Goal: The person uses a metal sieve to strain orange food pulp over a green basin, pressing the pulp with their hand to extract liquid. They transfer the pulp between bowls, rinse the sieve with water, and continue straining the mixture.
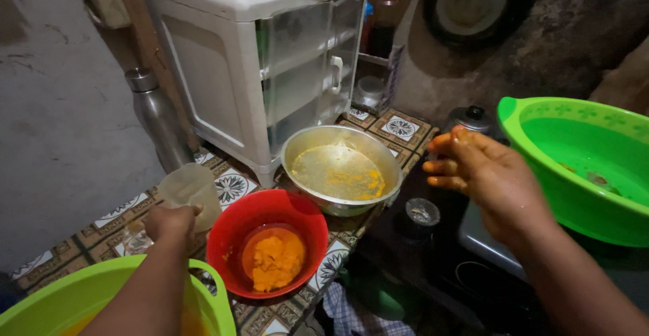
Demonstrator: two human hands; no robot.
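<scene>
Translucent plastic, thin-walled and pale, made up the small jug [191,190] that the left hand [170,222] gripped at its near side, fingers closed round the lower wall. It stood tilted over the tiled worktop [236,186], just left of the red plastic bowl [267,248]. Such a jug looked light and slightly flexible, likely to give under a hard squeeze, and slippery if wet, so a hold round the body close to the base seemed surest. Near left sat a lime-green plastic basin with a handle [101,295], and far left a steel bottle [157,116] stood against the wall. Orange mash lay in liquid in the red bowl; it looked soft and wet, so the bowl would be best lifted by its rim with both hands. Beyond it, a round metal bowl [341,170] held yellowish liquid and would slosh. Farther right the right hand [483,174] hovered open, fingers spread and smeared orange, holding nothing, beside a large green plastic basin [581,167].
</scene>
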